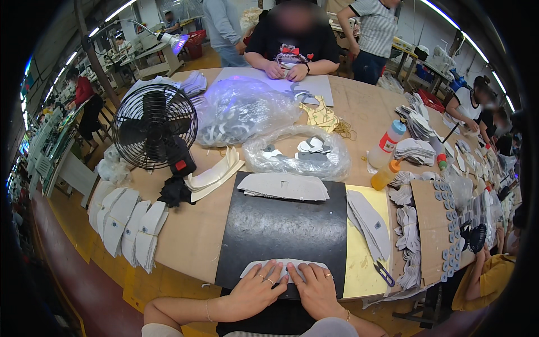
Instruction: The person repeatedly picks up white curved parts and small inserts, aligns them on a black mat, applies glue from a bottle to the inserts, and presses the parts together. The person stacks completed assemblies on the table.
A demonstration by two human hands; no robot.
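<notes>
Both my hands lie flat on a curved grey cut piece (282, 264) at the near edge of a black mat (281, 227). My left hand (255, 289) presses its left half with fingers spread, rings on two fingers. My right hand (317, 289) presses its right half, one ring showing. A stack of similar grey pieces (283, 186) lies at the mat's far edge, and another fanned stack (370, 222) rests on a yellow sheet (362, 264) to the right.
A black desk fan (154, 128) stands at left, with white pieces (132, 224) fanned along the table edge. Clear plastic bags (297, 154) of parts sit behind the mat. Two bottles (386, 160) stand right. Small scissors (384, 273) lie near. People sit opposite and at right.
</notes>
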